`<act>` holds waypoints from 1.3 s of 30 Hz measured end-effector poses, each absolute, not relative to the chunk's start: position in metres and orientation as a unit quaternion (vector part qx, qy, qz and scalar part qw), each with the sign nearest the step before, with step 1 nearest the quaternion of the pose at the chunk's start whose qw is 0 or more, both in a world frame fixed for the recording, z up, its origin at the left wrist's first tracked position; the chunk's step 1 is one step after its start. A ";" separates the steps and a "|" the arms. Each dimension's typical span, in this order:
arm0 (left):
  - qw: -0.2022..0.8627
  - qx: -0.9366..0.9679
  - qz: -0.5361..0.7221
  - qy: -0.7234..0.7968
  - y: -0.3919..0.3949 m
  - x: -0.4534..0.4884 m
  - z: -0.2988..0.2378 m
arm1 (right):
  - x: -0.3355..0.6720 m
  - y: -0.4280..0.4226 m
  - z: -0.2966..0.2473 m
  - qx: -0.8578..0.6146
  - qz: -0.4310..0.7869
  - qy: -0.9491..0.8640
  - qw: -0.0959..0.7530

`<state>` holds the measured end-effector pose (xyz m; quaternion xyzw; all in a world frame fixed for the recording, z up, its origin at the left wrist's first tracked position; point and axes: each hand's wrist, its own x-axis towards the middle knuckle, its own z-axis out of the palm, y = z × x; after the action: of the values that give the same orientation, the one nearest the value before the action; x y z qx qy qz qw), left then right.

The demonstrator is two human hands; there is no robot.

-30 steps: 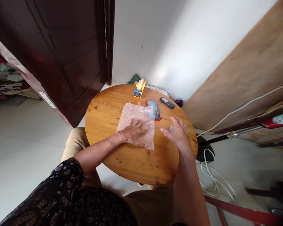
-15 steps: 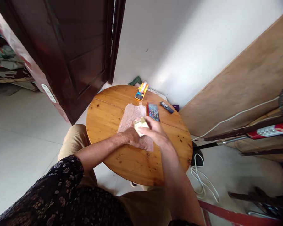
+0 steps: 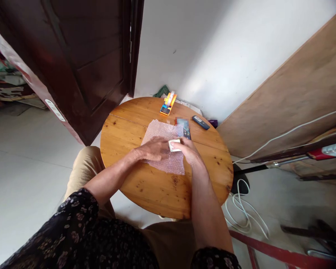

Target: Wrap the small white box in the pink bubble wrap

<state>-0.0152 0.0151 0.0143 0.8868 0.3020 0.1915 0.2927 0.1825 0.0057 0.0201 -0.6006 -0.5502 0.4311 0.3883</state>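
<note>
A small white box (image 3: 174, 146) is gripped between the thumb and fingers of my right hand (image 3: 189, 151). It is held over a sheet of pink-tinted bubble wrap (image 3: 164, 129) spread on the round wooden table (image 3: 154, 186). My left hand (image 3: 155, 148) lies over the left part of the wrap, fingers stretched toward the box; whether the fingertips touch it I cannot tell. Just beyond my right hand is a smartphone (image 3: 186, 130), partly covered by the wrap's edge.
An orange tape dispenser (image 3: 168, 104) stands at the table's far edge. A dark handset or remote (image 3: 201, 122) rests to its right. Behind the table is a white wall (image 3: 184, 56), with a dark door (image 3: 95, 67) on the left. A white cable (image 3: 240, 209) lies coiled on the floor at right.
The box has turned and come a little to the right in my right hand. My left hand has moved up the wrap, and the wrap now overlaps the smartphone.
</note>
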 end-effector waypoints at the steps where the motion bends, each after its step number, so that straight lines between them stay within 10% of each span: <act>1: 0.278 0.877 0.187 0.344 0.018 -0.019 0.017 | 0.180 0.004 0.020 -0.616 0.406 -0.570 0.362; 11: 0.145 0.879 0.120 0.439 0.017 -0.049 0.007 | 0.176 -0.007 0.035 -0.553 0.253 -0.775 0.176; 23: 0.162 0.863 0.190 0.440 0.020 -0.050 -0.009 | 0.169 -0.006 0.028 -0.546 0.264 -0.748 0.271; 39: 0.164 0.861 0.182 0.447 0.018 -0.051 -0.006 | 0.166 -0.008 0.031 -0.566 0.200 -0.777 0.188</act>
<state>-0.0505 0.0180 -0.0056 0.8605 0.4468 0.1820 0.1637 0.1663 -0.0081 0.0310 -0.5660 -0.7774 0.2003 0.1876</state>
